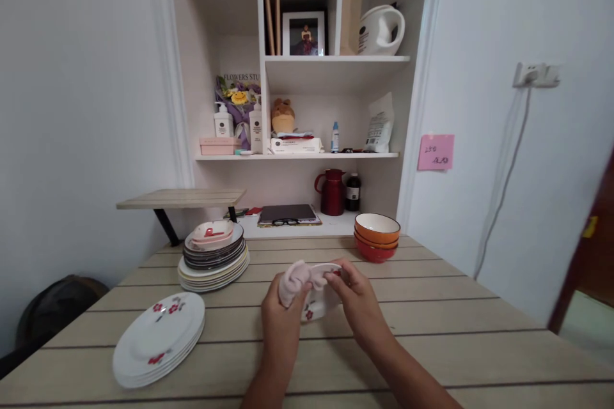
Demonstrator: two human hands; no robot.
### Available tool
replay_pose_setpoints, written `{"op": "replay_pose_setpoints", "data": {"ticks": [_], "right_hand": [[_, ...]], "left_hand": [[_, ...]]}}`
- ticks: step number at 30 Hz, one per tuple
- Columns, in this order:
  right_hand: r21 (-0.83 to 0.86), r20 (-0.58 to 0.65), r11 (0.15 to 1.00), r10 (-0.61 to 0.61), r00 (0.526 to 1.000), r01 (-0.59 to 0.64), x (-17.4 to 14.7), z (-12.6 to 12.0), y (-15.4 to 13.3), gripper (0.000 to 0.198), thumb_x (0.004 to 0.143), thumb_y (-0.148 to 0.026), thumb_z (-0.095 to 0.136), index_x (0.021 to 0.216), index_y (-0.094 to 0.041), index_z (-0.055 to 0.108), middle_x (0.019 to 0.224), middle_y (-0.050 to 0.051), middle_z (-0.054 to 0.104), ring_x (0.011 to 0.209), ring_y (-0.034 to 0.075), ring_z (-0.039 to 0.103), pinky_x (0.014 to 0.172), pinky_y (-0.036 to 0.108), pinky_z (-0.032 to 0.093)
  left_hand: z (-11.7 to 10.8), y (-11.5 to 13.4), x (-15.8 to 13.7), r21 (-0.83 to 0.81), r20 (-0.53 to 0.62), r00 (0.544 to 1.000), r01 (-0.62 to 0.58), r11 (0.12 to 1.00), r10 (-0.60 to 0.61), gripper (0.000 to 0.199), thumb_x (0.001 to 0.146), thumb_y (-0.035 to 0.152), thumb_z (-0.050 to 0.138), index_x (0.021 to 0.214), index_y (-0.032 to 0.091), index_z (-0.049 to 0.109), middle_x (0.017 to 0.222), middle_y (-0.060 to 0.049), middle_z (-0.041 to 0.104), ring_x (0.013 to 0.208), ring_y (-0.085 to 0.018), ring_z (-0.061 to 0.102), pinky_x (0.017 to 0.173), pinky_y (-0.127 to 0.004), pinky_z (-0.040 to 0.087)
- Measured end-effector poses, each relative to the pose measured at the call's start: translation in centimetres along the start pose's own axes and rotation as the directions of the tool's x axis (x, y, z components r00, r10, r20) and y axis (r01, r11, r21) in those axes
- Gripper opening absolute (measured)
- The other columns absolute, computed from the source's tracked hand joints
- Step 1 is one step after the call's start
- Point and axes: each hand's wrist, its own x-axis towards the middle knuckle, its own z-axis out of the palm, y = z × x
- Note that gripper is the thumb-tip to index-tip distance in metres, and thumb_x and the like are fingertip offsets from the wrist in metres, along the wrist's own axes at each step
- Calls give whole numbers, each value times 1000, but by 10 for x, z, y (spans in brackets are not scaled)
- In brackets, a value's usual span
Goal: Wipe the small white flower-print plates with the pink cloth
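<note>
Over the middle of the table, my right hand [355, 297] grips the rim of a small white plate [322, 304] with red flowers, holding it tilted up. My left hand [283, 313] is closed around a bunched pale pink cloth [293, 282], which touches the plate's left edge. Part of the plate is hidden behind the fingers and cloth. To the left lies a stack of white plates [160, 332] with the same red flower pattern. Behind that stands a taller stack of mixed plates [213, 271], topped by pink-rimmed square dishes [211, 236].
Nested orange and red bowls [377, 238] stand at the table's back right. Behind are a dark red jug [332, 193], a brown bottle [353, 193] and a dark laptop [288, 213] with glasses on the shelf base. A small raised wooden shelf [180, 199] overhangs the back left.
</note>
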Motion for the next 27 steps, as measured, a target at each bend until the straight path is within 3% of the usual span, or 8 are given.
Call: {"op": "replay_pose_setpoints", "data": {"ticks": [3,8,12,15,19,21,23,27], "right_hand": [[290,-54,939,206,977,-182,-3,8,2,22,75,-39,72,81,-20,63,67,-2,63,60,15,54,55,24,40],[572,-93,775,389,917,-270,0,9,1,36,65,-33,82,94,-23,64,82,-2,71,65,15,62,60,25,49],[630,9,701,422,906,-333,2,9,5,40,63,-30,84,96,-22,63,88,1,72,70,17,65,65,29,52],[519,32,781,388,921,-347,1,8,6,35,67,-34,80,94,-21,62,85,2,71,71,19,65,66,32,52],[51,-172,997,73,982,-65,1,-1,0,30,73,-32,73,99,-23,62,92,3,67,82,22,62,73,34,50],[-186,-161,972,-173,972,142,2,-7,-6,29,76,-28,70,104,-25,63,101,5,65,91,24,61,82,38,49],[-326,-24,899,-316,948,291,3,-10,-11,20,80,-24,64,100,-26,67,100,6,65,94,25,60,84,39,47],[-420,155,821,-355,922,386,3,-11,-16,14,84,-20,58,87,-28,70,91,7,67,92,26,60,79,38,47]], "left_hand": [[2,-1,1,-112,-44,980,189,976,-195,40,67,41,77,97,14,72,84,-7,76,75,-22,69,68,-29,54],[6,-7,-1,-206,77,945,326,922,-317,49,66,48,77,98,10,73,95,-14,76,86,-26,71,74,-31,54],[4,-13,-1,-236,79,931,366,900,-357,52,69,48,75,104,10,71,101,-15,75,91,-28,70,77,-33,53],[3,-14,-1,-241,39,936,348,906,-349,49,72,46,73,105,10,69,99,-15,76,90,-28,70,78,-34,53],[3,-9,-2,-86,56,985,168,982,-164,34,74,36,71,101,15,70,97,-10,75,90,-26,68,81,-34,51],[1,-7,-3,43,89,996,-11,999,8,22,75,30,68,94,18,71,91,-8,74,87,-25,67,80,-35,51],[-2,-5,-3,158,117,973,-214,964,197,15,77,24,63,89,20,71,87,-7,72,85,-26,65,80,-37,50],[-8,-3,-1,310,150,873,-488,816,465,17,80,19,56,88,23,70,85,-6,73,81,-25,64,82,-41,48]]}}
